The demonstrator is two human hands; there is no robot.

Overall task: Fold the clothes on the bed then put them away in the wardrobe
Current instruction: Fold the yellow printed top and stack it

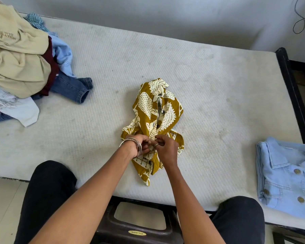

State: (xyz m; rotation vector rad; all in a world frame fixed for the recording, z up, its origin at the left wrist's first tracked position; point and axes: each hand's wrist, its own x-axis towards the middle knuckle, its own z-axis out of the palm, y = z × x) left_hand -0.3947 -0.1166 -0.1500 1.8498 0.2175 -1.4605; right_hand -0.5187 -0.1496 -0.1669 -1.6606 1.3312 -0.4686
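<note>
A mustard-yellow shirt with a cream leaf print (155,110) lies crumpled in the middle of the mattress (218,95), its button placket running towards me. My left hand (139,145), with bangles at the wrist, and my right hand (165,147), with a ring, meet at the placket near the shirt's lower part. Both pinch the cloth at a button there. A heap of unfolded clothes (19,59) sits at the far left of the bed. A folded light-blue denim jacket (285,175) lies at the right edge.
A dark plastic stool (137,226) stands between my knees, against the bed's front edge. The black bed frame (292,85) runs along the right side. A grey wall is behind the bed, with a cable (299,18) hanging at the top right.
</note>
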